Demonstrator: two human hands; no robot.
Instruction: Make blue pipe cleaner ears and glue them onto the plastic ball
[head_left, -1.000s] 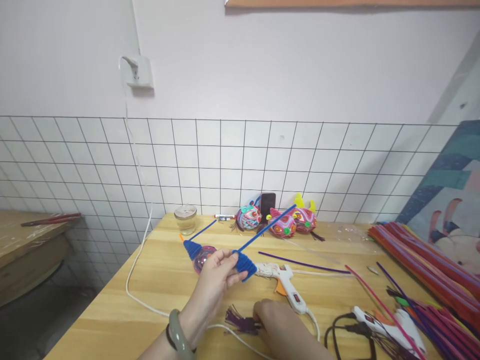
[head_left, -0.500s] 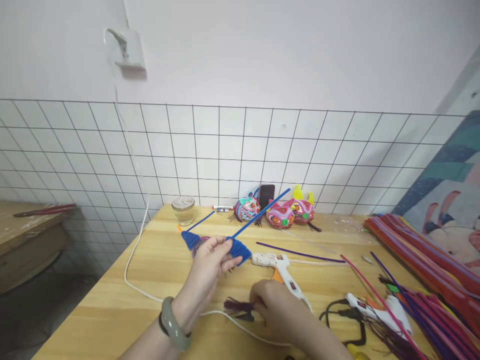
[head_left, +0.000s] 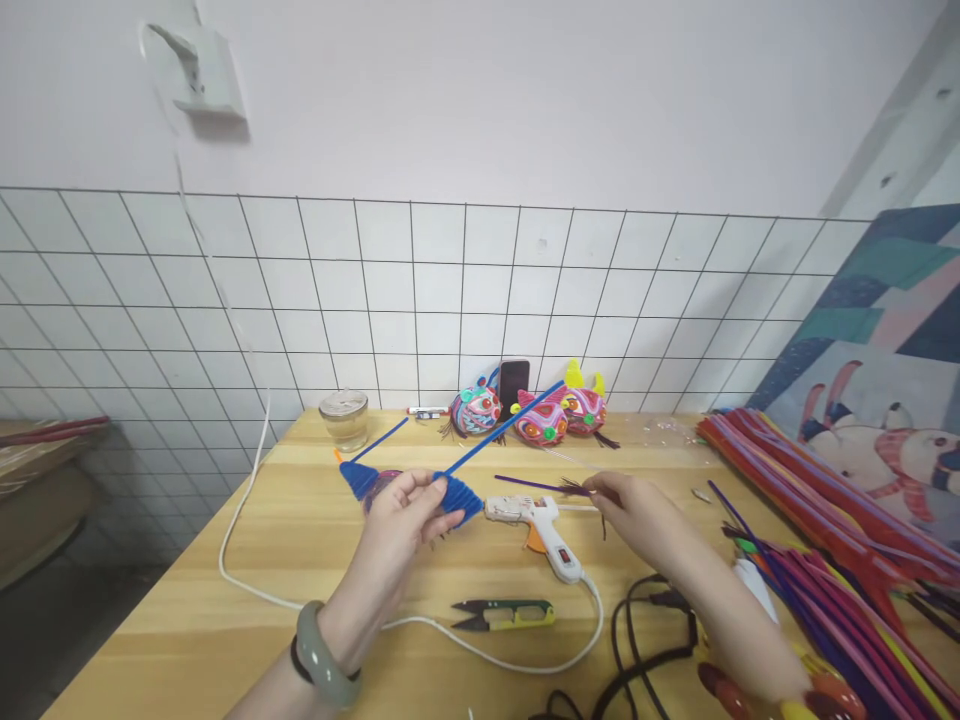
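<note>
Wooden worktop [head_left: 300, 560] against tiled wall [head_left: 450, 300]: left hand [head_left: 401, 515] grips blue pipe-cleaner piece [head_left: 459, 496], right hand [head_left: 637, 510] pinches purple tuft [head_left: 574, 487]; glass jar [head_left: 344, 420] near far edge, contents unclear.

A craft workroom, this: a wooden surface [head_left: 300, 550] strewn with a glue gun [head_left: 529, 512], stacked pipe cleaners [head_left: 795, 475] and finished colourful figures [head_left: 544, 420], wire grid [head_left: 411, 290] on the wall.
</note>
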